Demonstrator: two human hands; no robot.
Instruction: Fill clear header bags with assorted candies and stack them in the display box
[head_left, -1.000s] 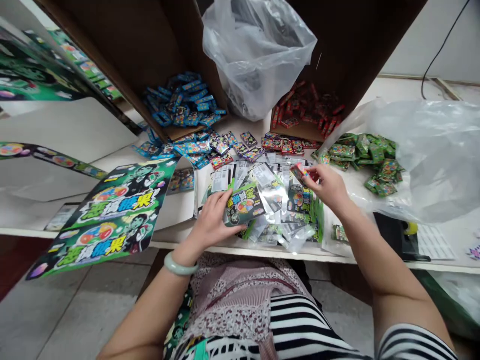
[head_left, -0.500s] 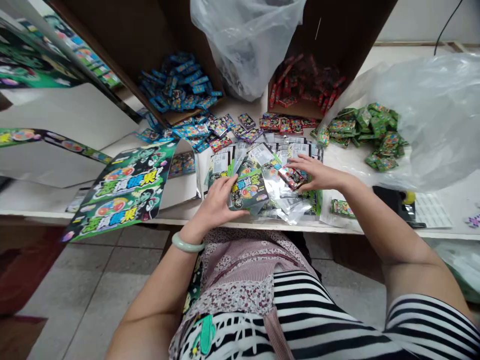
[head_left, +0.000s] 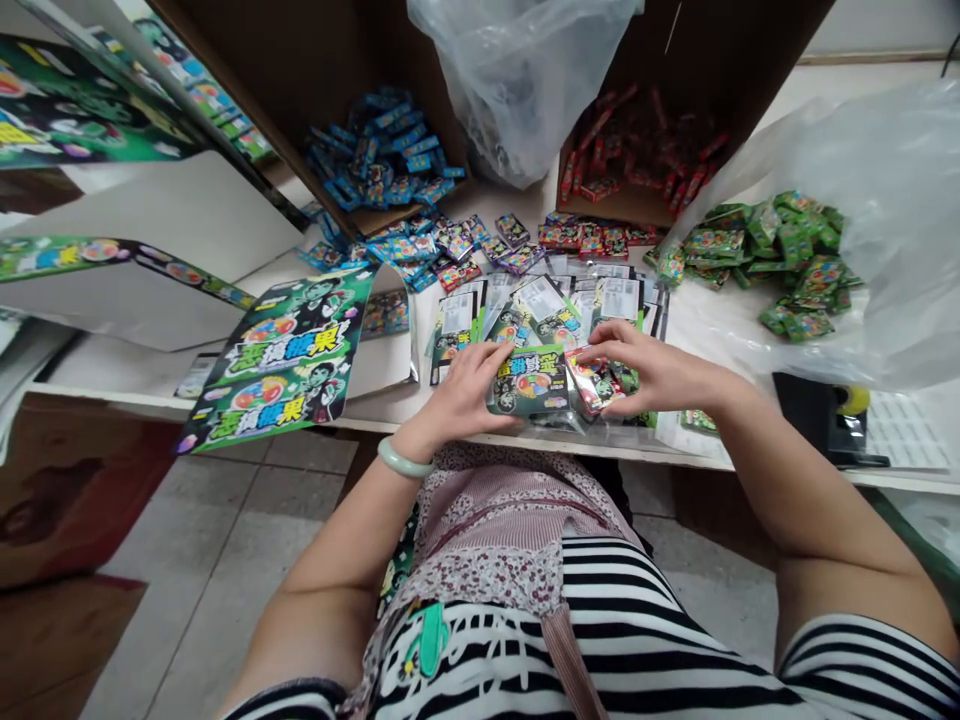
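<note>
My left hand (head_left: 466,398) is closed on a clear bag with a black and green printed card (head_left: 532,380), thumb along its lower edge and fingers at its upper left. At the bag's right end my right hand (head_left: 654,370) grips small candy boxes, a red one (head_left: 591,385) in front with green showing behind it. The red box touches the bag's end; whether it is inside the opening I cannot tell. Beneath and behind both hands lies a spread of clear bags with printed cards (head_left: 541,298), overlapping one another.
Blue boxes (head_left: 401,150) and red boxes (head_left: 600,185) spill from cardboard cartons at the back. Green packets (head_left: 795,240) lie in a clear plastic bag at right. A folded printed display box (head_left: 285,360) overhangs the table edge at left. A black tape dispenser (head_left: 810,415) stands at right.
The view has shifted, so the scene sits a little to the right. My right hand has brought the red box down against the bag's right end. The bag is now held level.
</note>
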